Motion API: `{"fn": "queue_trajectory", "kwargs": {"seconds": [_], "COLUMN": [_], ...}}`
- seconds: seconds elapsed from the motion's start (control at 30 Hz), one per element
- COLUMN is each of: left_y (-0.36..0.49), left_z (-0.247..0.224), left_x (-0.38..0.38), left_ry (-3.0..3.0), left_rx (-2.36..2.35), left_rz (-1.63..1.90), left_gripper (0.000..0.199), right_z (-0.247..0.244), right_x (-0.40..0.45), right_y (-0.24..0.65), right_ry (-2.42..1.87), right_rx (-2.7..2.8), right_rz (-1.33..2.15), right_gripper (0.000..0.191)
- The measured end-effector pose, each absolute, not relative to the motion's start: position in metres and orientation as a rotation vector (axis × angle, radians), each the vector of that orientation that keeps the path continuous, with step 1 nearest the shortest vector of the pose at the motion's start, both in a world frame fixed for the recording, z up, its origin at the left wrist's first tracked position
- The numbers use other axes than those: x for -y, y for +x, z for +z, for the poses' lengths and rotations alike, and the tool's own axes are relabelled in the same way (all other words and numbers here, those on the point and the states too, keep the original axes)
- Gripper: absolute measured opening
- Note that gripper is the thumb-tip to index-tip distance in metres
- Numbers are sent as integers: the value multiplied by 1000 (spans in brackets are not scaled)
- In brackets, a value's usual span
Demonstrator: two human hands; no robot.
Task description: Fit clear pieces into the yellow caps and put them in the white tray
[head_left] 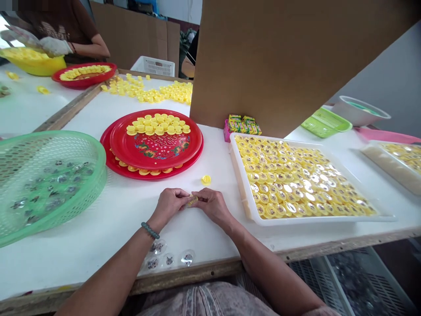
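The left hand and right hand meet near the centre of the frame, both grips narrow — pinching one small yellow piece between them, over the white table. A loose yellow cap lies just beyond — printed clear discs rest at lower centre.

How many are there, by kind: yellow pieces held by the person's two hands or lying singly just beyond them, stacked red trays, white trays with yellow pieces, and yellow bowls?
Held yellow piece: 1
Loose yellow piece: 1
Stacked red trays: 2
White trays: 2
Yellow bowl: 1
Total: 7
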State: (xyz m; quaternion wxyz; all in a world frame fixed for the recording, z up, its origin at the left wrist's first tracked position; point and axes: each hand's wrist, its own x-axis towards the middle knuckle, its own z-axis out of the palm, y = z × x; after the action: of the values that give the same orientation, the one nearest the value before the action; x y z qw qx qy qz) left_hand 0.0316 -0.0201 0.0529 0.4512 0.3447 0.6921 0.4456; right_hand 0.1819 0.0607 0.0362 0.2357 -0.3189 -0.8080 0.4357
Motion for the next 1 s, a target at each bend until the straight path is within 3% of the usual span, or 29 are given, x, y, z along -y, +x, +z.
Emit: {"fn": "queue_trajectory", "kwargs": {"seconds": [0.13,0.33,0.73,1.0], "left_y": [28,24,30,26], "left_z": [54,54,57,55], "left_x": [23,25,21,27], "left_ry": [794,759,753,790], "left_rx": [-1625,-1653,-1784,-1639], "left_rz": [1174,1179,1117,1145], "left_gripper": [32,30,29,33], "right_z": [36,48,47,51], "right_x": [-58,-56,-51,-46], "right_y": [178,178,179,181], "right_ry": [-840,-802,-716,-652], "right_rx": [2161,2244,2419,2415], "right_rz": [1226,1164,853,841], "right_gripper": [33,19,20,15]}}
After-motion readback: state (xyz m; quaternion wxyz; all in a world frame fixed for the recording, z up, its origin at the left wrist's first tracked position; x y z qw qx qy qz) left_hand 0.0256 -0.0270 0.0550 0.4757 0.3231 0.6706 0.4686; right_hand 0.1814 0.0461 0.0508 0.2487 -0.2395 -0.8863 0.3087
